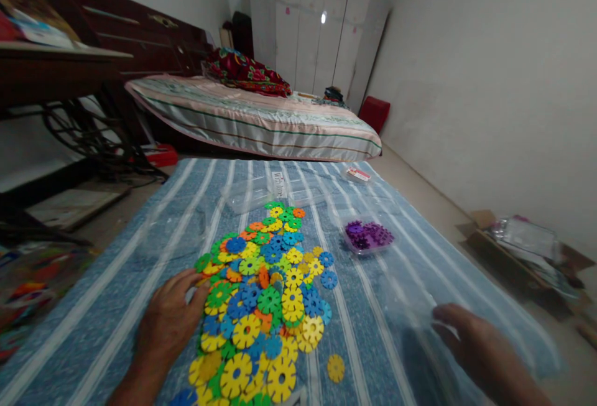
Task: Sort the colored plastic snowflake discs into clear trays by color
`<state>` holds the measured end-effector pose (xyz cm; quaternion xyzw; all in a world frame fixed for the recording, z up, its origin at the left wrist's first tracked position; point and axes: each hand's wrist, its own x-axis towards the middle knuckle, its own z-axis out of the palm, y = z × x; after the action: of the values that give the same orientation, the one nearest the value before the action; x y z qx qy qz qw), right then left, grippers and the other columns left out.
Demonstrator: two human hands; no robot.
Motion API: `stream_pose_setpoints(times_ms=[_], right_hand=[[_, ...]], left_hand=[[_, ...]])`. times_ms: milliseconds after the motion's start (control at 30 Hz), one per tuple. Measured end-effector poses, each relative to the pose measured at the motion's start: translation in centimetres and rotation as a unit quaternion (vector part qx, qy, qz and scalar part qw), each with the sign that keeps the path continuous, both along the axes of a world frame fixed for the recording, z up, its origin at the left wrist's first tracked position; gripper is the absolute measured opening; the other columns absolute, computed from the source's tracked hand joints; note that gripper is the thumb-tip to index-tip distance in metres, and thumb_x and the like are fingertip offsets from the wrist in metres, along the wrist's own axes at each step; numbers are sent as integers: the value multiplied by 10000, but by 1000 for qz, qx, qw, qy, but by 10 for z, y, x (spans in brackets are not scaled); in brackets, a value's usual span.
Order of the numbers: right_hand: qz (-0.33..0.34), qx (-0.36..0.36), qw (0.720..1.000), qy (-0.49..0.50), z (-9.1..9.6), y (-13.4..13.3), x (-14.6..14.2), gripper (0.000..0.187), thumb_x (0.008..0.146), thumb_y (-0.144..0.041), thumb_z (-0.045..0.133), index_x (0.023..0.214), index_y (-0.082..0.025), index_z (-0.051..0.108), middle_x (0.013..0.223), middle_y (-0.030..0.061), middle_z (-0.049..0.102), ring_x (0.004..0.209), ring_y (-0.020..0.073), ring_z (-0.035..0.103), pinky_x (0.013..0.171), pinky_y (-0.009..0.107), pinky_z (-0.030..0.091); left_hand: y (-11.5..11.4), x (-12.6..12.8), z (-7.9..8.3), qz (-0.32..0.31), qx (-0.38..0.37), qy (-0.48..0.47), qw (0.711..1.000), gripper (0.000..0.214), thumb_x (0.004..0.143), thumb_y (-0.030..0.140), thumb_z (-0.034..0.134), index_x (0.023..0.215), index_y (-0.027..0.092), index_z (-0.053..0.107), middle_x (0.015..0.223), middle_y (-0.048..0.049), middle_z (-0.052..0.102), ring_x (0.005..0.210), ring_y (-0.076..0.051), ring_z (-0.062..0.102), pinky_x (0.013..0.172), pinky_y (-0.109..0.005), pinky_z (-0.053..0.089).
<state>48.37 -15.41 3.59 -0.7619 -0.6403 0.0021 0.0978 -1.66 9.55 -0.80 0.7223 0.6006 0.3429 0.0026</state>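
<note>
A heap of notched plastic snowflake discs (pixel 270 300) in yellow, green, blue and orange covers the middle of the striped cloth (pixel 364 331). At the heap's left edge, my left hand (pixel 172 313) has its thumb and forefinger nearly together around the edge of a yellowish disc. On the right, my right hand (pixel 476 344) is closed at the rim of a clear plastic container (pixel 408 299), which is faint and hard to make out. Between the heap and that container, farther back, sits a clear tub of purple discs (pixel 368 235). One yellow disc (pixel 336 368) lies apart from the heap.
Clear plastic boxes (pixel 247 196) stand behind the heap, one with a lettered label (pixel 278 184). Another faint clear box (pixel 175 232) is at left. Beyond the table is a bed (pixel 261 123). An open carton (pixel 522 263) sits on the floor at right, a treadle table (pixel 65 76) at left.
</note>
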Motion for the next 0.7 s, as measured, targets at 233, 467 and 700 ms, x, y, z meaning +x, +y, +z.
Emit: stream_pose_setpoints(times_ms=[233,467,700], right_hand=[[106,97,989,23,40,41,-36,218,961,-304,516,1052,-253,707,936,59,744,764,181,719,694,263,570],[88,-11,992,-89,57,138,-46,221,901,-145,547,1045,-215,699,1116,93,707,1054,234,660,856,310,524],[74,-85,988,-108,51,164,-43,232,925,-97,486,1022,-169,684,1151,116,695,1087,222,642,851,280,496]], left_hand=[[0,0,2,13,-9,-10,1000,431,790,554,405,820,209,662,1087,-151,743,1050,-293,694,999,-443,537],[1,-3,1,17,-30,-20,999,448,769,567,409,832,210,671,1085,-151,742,1059,-313,690,1016,-469,530],[5,-7,-3,18,-16,-30,999,374,758,550,448,786,245,663,1055,-107,755,1033,-299,697,1012,-450,538]])
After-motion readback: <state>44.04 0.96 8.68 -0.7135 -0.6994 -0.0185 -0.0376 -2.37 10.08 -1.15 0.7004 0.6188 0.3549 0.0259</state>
